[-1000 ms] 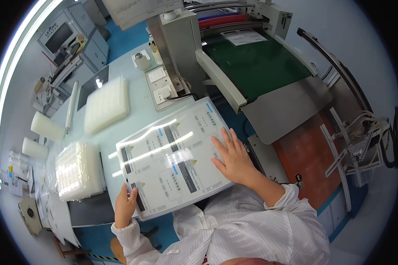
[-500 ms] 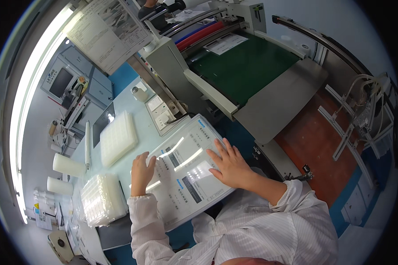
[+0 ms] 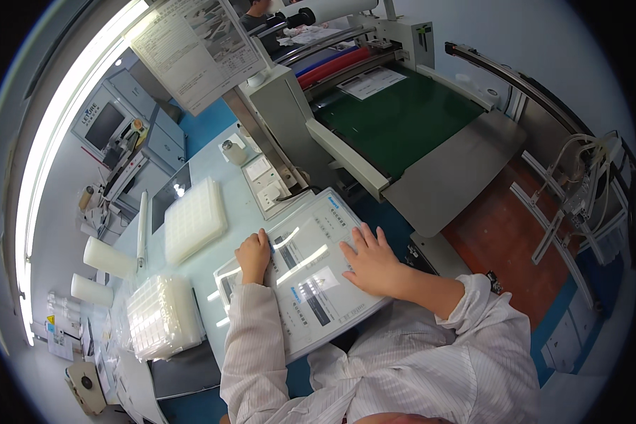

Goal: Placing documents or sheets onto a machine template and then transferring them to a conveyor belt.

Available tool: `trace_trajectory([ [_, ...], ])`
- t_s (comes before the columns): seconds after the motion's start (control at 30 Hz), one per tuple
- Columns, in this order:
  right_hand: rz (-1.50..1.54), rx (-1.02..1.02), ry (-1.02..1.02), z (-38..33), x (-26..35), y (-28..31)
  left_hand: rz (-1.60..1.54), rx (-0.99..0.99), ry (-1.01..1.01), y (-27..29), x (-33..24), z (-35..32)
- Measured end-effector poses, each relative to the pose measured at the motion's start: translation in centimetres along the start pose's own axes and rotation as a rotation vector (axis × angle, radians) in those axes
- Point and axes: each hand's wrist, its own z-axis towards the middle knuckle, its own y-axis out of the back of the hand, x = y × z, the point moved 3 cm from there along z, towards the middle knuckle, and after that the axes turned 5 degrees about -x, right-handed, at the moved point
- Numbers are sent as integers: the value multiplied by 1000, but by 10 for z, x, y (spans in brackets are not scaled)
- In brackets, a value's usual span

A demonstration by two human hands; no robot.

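A stack of glossy printed sheets [image 3: 307,283] with blue marks and dark rectangles lies tilted in front of me at the table's near edge. On its right part rests my right hand [image 3: 374,263], open, palm down with fingers spread. My left hand [image 3: 253,256] is at the stack's upper left, its fingers curled closed. What those fingers hold, if anything, is hidden under the hand. A corner of a sheet sticks out to the left of my left wrist, and bright light streaks reflect off the surface.
Left of the stack are a white gridded block [image 3: 196,219] and a plastic-wrapped block [image 3: 164,318]. White rolls [image 3: 109,258] stand farther left. A socket panel [image 3: 267,189] and small bottle [image 3: 234,152] lie beyond. On the right is a machine with a green belt [image 3: 403,120] and metal plate [image 3: 459,173].
My left hand has moved up and right, and its fingers have curled closed. A sheet corner now shows left of it. My right hand stays spread on the sheets. The view has shifted slightly.
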Motion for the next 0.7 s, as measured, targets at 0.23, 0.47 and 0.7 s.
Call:
trace_trajectory([
  [0.23,-389,155,297,103,47,20,-2,-82,-28,3,-3,-1],
  [0.47,49,-180,294,209,67,-75,-4,-210,-42,-1,7,-3],
  [0.7,114,-144,266,206,71,-86,-68,-194,-34,11,12,-11],
])
